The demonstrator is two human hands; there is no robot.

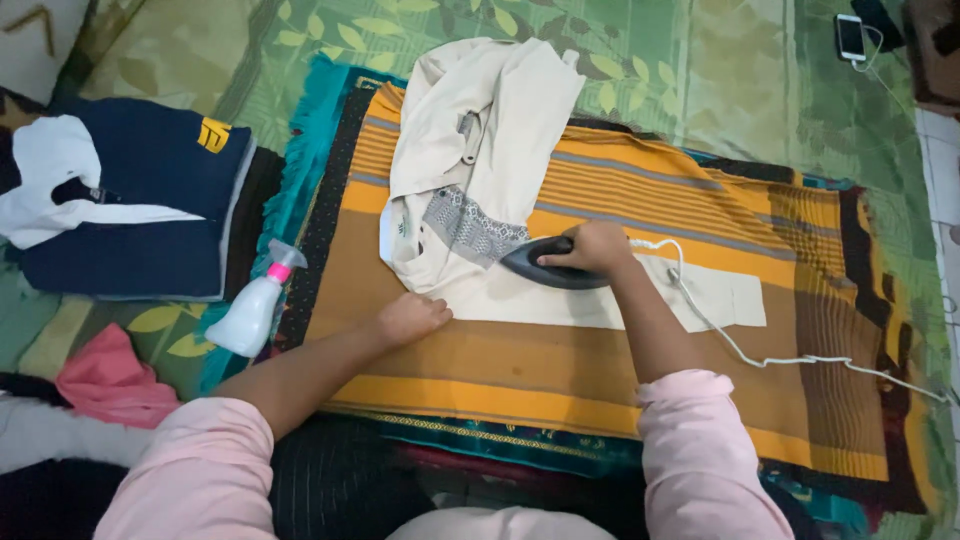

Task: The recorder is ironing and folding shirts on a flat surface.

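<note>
Iron (552,266): handle hidden under right hand (592,247), soleplate unseen. White cord (770,358) runs off right edge, plug out of view. Cream garment (480,150) folded over itself, underside hidden. Left hand (412,317) fingers curled under, tips unseen. Phone (850,37) screen too small to read. Dark folded garment (140,210) cut by left edge.

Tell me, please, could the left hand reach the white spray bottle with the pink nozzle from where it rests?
Probably yes: the left hand rests on the cream garment's edge, and only bare striped cloth lies between it and the spray bottle.
</note>
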